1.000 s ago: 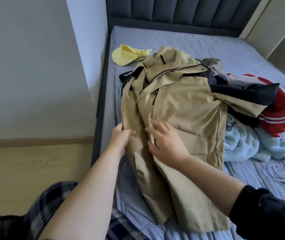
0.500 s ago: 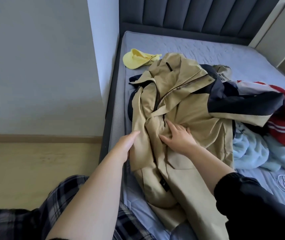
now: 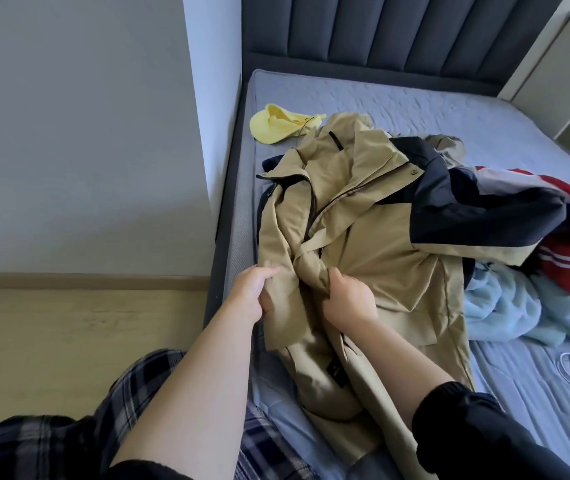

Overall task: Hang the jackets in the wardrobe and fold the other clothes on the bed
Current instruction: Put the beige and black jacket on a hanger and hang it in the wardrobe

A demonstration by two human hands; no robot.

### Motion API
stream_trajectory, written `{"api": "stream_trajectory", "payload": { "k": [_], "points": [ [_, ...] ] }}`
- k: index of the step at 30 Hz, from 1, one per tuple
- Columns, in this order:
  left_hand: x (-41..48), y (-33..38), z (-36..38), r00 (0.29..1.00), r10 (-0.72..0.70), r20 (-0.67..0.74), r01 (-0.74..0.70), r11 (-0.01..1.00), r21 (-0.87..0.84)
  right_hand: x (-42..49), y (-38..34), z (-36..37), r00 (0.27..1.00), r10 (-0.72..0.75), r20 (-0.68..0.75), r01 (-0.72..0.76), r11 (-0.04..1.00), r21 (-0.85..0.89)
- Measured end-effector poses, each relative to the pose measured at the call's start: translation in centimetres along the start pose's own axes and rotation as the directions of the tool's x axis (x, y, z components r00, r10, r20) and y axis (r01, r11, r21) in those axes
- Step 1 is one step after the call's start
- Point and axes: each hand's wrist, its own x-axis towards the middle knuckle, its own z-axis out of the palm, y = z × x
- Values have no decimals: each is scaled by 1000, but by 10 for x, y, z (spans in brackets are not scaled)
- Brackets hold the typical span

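Tan jacket (image 3: 380, 251) lies spread on bed (image 3: 415, 98). Left hand (image 3: 250, 294) and right hand (image 3: 347, 297) each grip its front edges. Yellow cap (image 3: 276, 128) lies near headboard (image 3: 397, 29); red, blue clothes alongside.

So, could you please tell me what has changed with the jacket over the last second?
The right grip, flat on the beige jacket before, has curled round a fold of its front. The left grip, loosened half a second ago, holds the left panel again. The yellow cap and the clothes pile stayed put.

Blk sleeves (image 3: 477, 424) pushed up on both sides, navy/wht plaid trousers (image 3: 69, 434) below
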Motion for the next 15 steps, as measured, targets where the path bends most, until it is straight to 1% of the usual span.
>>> {"api": "stream_trajectory", "payload": {
  "k": [1, 2, 3, 4, 5, 6, 7, 8, 9, 10, 11, 12, 13, 14, 15],
  "points": [
    [-1, 0, -2, 998, 30, -62, -30, 1000, 1, -3, 3, -1, 1000, 13, -27, -13, 1000, -1],
    [-3, 0, -4, 983, 93, -156, -92, 996, 11, -6, 8, -5, 998, 25, -58, -25, 1000, 0],
    [-5, 0, -6, 948, 182, -262, -179, 983, 36, -8, 15, -10, 995, 39, -91, -39, 999, 0],
    [-10, 1, -7, 884, 297, -360, -275, 955, 112, -9, 22, -18, 990, 55, -130, -56, 998, 3],
    [-15, 3, -5, 800, 428, -420, -352, 902, 250, -9, 30, -26, 982, 78, -173, -77, 997, 7],
    [-21, 6, -2, 712, 558, -426, -407, 822, 398, -9, 38, -34, 969, 106, -221, -105, 994, 15],
    [-27, 9, 3, 625, 672, -397, -453, 726, 517, -9, 45, -43, 952, 137, -274, -134, 991, 28],
    [-32, 11, 7, 543, 759, -361, -486, 634, 601, -9, 51, -50, 929, 160, -334, -152, 987, 49],
    [-38, 13, 11, 483, 809, -336, -517, 573, 637, -9, 56, -56, 900, 168, -401, -150, 986, 77],
    [-40, 14, 13, 445, 839, -314, -536, 530, 657, -8, 60, -59, 870, 158, -467, -125, 987, 99],
    [-39, 14, 10, 450, 848, -279, -542, 508, 669, -7, 62, -61, 843, 134, -521, -95, 990, 100],
    [-35, 14, 6, 519, 823, -229, -504, 512, 696, -7, 62, -62, 833, 94, -545, -60, 995, 79],
    [-30, 14, 1, 636, 755, -158, -414, 507, 756, -6, 61, -60, 856, 39, -515, -20, 999, 41],
    [-27, 14, -3, 776, 627, -73, -291, 458, 840, -6, 58, -56, 901, -17, -434, 22, 1000, 6],
    [-25, 12, -6, 884, 467, -31, -170, 383, 908, -8, 52, -48, 948, -56, -312, 55, 998, -11]
  ]
}}
